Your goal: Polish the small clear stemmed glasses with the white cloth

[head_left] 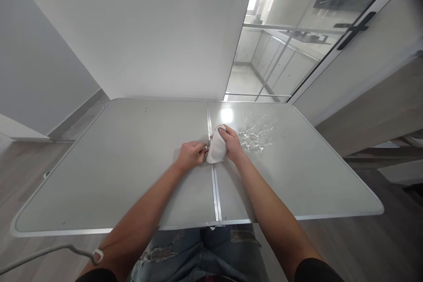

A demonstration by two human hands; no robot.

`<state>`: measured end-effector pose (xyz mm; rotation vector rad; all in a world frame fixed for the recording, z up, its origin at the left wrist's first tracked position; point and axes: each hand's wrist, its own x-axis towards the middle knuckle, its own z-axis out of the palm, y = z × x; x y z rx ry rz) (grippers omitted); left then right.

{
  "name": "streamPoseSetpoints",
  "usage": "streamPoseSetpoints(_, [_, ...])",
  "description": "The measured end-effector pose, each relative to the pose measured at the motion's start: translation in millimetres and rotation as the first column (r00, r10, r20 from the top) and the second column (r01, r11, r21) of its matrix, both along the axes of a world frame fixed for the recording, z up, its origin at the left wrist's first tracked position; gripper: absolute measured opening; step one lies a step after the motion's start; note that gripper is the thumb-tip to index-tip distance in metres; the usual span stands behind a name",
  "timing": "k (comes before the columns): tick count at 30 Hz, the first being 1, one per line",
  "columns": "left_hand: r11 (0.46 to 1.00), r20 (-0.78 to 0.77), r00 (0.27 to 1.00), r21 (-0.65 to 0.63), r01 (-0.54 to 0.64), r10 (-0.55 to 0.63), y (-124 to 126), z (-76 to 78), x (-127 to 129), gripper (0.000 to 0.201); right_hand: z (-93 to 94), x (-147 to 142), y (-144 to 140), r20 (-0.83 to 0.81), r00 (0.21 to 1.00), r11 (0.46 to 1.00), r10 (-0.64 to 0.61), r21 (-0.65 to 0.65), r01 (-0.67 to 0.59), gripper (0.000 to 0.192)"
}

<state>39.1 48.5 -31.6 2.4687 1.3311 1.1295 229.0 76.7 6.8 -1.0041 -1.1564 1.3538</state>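
The right hand is closed around a white cloth, bunched at the middle of the counter, right on its centre seam. The left hand pinches a small shiny thing at the cloth's left edge; it looks like the stem or foot of a glass, but it is too small and too hidden to tell for sure. Just right of the right hand, a cluster of clear glasses lies on the counter, near but apart from the cloth.

By the look of it, the step in hand is wiping one glass inside the cloth, the left hand steadying it. The next move would call for a light, even grip, since thin glass could crack under a twist, and a clear spot to set it down, away from the other glasses.
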Motion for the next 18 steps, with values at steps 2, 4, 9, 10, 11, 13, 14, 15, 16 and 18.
streamPoseSetpoints(2, [0.999,0.056,0.998,-0.028,0.032,-0.031,0,-0.8,0,0.013,-1.4,0,2,-0.197,0.98,0.989,0.016,-0.138,-0.044,0.032])
streamPoseSetpoints(4, [0.994,0.131,0.989,-0.076,0.078,-0.068,0,0.0,-1,0.015,-3.8,0,4,-0.303,0.953,0.978,0.012,-0.197,-0.075,0.037])
streamPoseSetpoints(9, [0.982,0.496,0.868,-0.175,0.064,0.032,0,7.4,-1,0.027,-20.3,2,17,-0.392,0.891,0.957,-0.231,-0.254,0.136,0.039])
streamPoseSetpoints(10, [0.981,0.58,0.81,-0.193,0.03,0.089,0,9.1,-1,0.032,-25.5,2,19,-0.356,0.875,0.933,-0.329,-0.266,0.242,0.036])
streamPoseSetpoints(11, [0.977,0.643,0.754,-0.212,0.005,0.135,0,10.5,0,0.035,-30.8,2,20,-0.304,0.853,0.898,-0.424,-0.263,0.353,0.033])
streamPoseSetpoints(13, [0.97,0.706,0.687,-0.244,0.007,0.173,0,12.5,2,0.04,-39.8,0,21,-0.189,0.801,0.82,-0.568,-0.218,0.53,0.029])
streamPoseSetpoints(14, [0.965,0.716,0.677,-0.258,0.033,0.169,-1,13.1,3,0.04,-42.6,-2,20,-0.138,0.785,0.794,-0.604,-0.183,0.579,0.028])
streamPoseSetpoints(15, [0.96,0.72,0.676,-0.272,0.067,0.157,-1,13.6,5,0.04,-43.8,-4,18,-0.092,0.783,0.786,-0.616,-0.141,0.602,0.027])
streamPoseSetpoints(16, [0.952,0.721,0.679,-0.287,0.107,0.141,-1,13.9,7,0.04,-43.2,-6,15,-0.045,0.789,0.789,-0.612,-0.091,0.607,0.027])
streamPoseSetpoints(18, [0.93,0.718,0.688,-0.315,0.19,0.103,-2,14.6,10,0.039,-37.2,-9,10,0.073,0.79,0.794,-0.608,0.057,0.606,0.027])
